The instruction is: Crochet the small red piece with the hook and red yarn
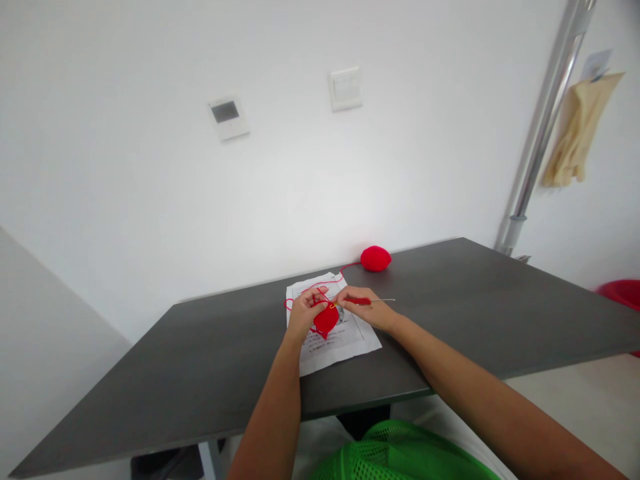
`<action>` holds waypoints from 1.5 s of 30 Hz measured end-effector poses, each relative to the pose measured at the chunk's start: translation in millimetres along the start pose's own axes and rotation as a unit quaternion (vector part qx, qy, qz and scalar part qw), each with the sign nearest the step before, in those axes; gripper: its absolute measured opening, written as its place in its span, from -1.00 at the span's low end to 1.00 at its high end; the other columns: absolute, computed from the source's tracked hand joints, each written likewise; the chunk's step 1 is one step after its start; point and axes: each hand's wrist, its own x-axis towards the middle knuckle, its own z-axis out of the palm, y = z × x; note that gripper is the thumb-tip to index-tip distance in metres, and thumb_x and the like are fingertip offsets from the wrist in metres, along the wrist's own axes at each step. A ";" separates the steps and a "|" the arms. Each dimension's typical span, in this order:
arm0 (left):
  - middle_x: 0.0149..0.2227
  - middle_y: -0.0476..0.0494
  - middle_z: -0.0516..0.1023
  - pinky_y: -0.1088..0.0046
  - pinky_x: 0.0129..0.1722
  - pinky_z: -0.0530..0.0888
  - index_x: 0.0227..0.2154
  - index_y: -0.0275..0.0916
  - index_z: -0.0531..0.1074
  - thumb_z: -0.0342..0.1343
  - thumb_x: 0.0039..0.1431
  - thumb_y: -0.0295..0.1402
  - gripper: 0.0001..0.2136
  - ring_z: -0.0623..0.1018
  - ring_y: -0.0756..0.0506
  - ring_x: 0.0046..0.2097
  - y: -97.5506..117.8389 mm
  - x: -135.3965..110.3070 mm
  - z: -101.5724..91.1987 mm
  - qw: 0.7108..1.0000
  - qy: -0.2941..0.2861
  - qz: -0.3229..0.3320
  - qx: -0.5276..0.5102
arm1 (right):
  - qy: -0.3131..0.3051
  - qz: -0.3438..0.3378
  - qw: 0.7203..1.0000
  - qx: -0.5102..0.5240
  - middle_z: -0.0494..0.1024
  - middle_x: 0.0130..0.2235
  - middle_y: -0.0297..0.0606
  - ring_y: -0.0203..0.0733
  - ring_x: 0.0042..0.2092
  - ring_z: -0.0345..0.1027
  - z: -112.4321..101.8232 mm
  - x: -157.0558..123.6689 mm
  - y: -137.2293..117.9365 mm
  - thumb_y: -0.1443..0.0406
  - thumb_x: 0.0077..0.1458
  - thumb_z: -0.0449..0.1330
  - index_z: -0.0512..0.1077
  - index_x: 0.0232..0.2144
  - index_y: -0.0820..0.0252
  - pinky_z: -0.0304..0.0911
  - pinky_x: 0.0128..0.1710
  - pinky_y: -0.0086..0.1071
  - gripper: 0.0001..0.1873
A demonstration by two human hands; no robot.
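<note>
My left hand is closed on a small red crochet piece, pinching its upper edge, with red yarn running over the fingers. A crochet hook with a red handle lies in the grip of my right hand. Its working end meets the top of the piece, and a thin metal end sticks out to the right past the hand. Under both hands is a printed white sheet. From the piece, a strand of yarn leads back to a red yarn ball near the wall.
The dark grey table stands against a white wall with a thermostat panel and a switch. At right are a metal pole, hanging cream gloves and a red object beyond the table's edge.
</note>
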 end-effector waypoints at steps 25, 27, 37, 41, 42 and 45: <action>-0.47 -0.02 0.44 0.51 -0.39 0.37 -0.19 -0.31 0.44 0.28 -0.26 -0.38 -0.55 0.44 0.02 -0.42 -2.6 4.6 -0.9 1.000 -0.006 -0.004 -0.022 | 0.046 -0.128 0.988 -0.073 0.42 -0.23 -0.17 -0.19 -0.17 0.30 8.3 1.0 2.7 0.28 0.14 0.07 0.38 -0.30 0.17 0.24 -0.12 -0.30 -0.88; -0.47 -0.04 0.47 0.50 -0.39 0.37 -0.16 -0.32 0.42 0.28 -0.26 -0.38 -0.52 0.45 0.01 -0.42 -3.4 4.8 -1.0 0.999 -0.016 -0.021 -0.027 | 0.039 -0.132 0.987 -0.080 0.42 -0.21 -0.16 -0.19 -0.17 0.31 7.8 0.0 3.1 0.28 0.14 0.07 0.37 -0.28 0.17 0.25 -0.12 -0.29 -0.87; -0.36 -0.16 0.56 0.38 -0.30 0.42 -0.12 -0.32 0.39 0.30 -0.26 -0.37 -0.48 0.53 -0.09 -0.36 -1.6 2.1 0.0 0.992 -0.039 -0.077 -0.090 | 0.001 -0.160 0.979 -0.126 0.40 -0.17 -0.14 -0.21 -0.12 0.31 7.3 -0.7 3.7 0.33 0.18 -0.01 0.34 -0.18 0.17 0.25 -0.09 -0.32 -0.81; -0.36 -0.17 0.55 0.43 -0.33 0.42 -0.16 -0.34 0.40 0.31 -0.27 -0.40 -0.51 0.53 -0.07 -0.37 -1.1 1.4 1.6 0.986 -0.043 -0.082 -0.141 | -0.007 -0.177 0.971 -0.162 0.37 -0.12 -0.13 -0.22 -0.09 0.29 6.6 -0.5 2.1 0.36 0.17 -0.03 0.33 -0.16 0.17 0.25 -0.07 -0.33 -0.79; -0.36 -0.18 0.55 0.44 -0.35 0.42 -0.17 -0.34 0.40 0.30 -0.26 -0.40 -0.52 0.52 -0.06 -0.38 -0.9 1.2 2.6 0.984 -0.041 -0.082 -0.152 | -0.006 -0.181 0.968 -0.177 0.37 -0.11 -0.12 -0.21 -0.09 0.29 7.0 -0.2 2.2 0.36 0.17 -0.03 0.33 -0.16 0.18 0.25 -0.08 -0.34 -0.79; -0.36 -0.18 0.55 0.45 -0.37 0.41 -0.19 -0.34 0.41 0.29 -0.23 -0.39 -0.56 0.52 -0.06 -0.39 -0.8 0.7 6.0 0.981 -0.035 -0.082 -0.174 | -0.001 -0.187 0.956 -0.227 0.36 -0.09 -0.10 -0.19 -0.08 0.29 9.6 1.3 4.4 0.35 0.18 -0.04 0.34 -0.17 0.21 0.27 -0.10 -0.33 -0.79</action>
